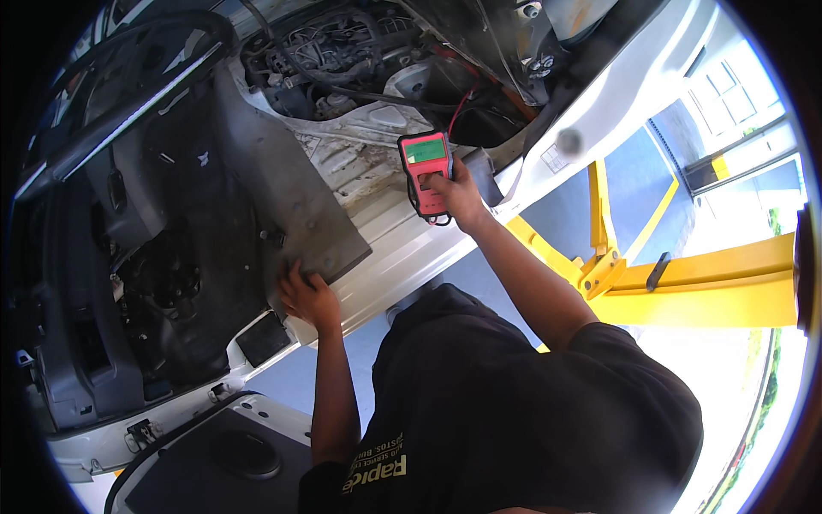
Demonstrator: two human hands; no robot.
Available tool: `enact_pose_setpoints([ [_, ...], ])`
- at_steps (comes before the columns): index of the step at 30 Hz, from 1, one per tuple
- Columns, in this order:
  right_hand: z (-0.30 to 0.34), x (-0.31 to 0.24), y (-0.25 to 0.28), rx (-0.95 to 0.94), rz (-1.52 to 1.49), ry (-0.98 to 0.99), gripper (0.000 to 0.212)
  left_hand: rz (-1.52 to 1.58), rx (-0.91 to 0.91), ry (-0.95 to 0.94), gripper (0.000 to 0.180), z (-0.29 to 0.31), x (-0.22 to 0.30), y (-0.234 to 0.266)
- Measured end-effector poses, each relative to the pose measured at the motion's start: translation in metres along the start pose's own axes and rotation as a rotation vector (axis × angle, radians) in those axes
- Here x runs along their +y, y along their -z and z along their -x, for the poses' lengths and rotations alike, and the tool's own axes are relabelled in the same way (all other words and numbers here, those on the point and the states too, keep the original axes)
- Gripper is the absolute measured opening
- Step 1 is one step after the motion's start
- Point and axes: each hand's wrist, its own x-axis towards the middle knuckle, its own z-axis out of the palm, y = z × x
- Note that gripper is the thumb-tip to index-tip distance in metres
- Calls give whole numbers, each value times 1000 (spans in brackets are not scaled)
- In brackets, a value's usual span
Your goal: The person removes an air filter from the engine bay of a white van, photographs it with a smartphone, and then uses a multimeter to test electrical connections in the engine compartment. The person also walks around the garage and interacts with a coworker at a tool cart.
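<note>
My right hand is wrapped round a red and black handheld tester with a lit green screen, its thumb over the buttons. The tester is held above the white door sill of the vehicle, beside the open engine bay. A red cable runs from behind the tester up into the bay. My left hand rests with fingers spread on the edge of the grey floor mat, close to the sill.
A dark steering wheel stands at the upper left. The opened door lies at the lower left. To the right, yellow lift arms reach in beside the vehicle. A battery compartment edge is at the upper right.
</note>
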Motion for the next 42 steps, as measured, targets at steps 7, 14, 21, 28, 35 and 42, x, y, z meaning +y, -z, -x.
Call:
enact_pose_setpoints([
  [7,-1,4,4,0,31,-3,45,-13,7,-6,44,0,-2,-2],
  [14,0,3,3,8,0,-5,43,-8,17,-18,44,0,-4,-4],
  [21,0,3,4,11,-3,-1,43,-7,22,-7,45,1,-4,-4],
  [28,1,4,6,-8,7,0,45,-3,25,-19,45,0,-5,-5],
  [35,0,1,8,-22,14,-2,53,-14,21,-18,45,0,-5,-5],
  [42,-2,2,11,-36,-41,-14,46,-19,18,-5,45,-1,-6,-6],
])
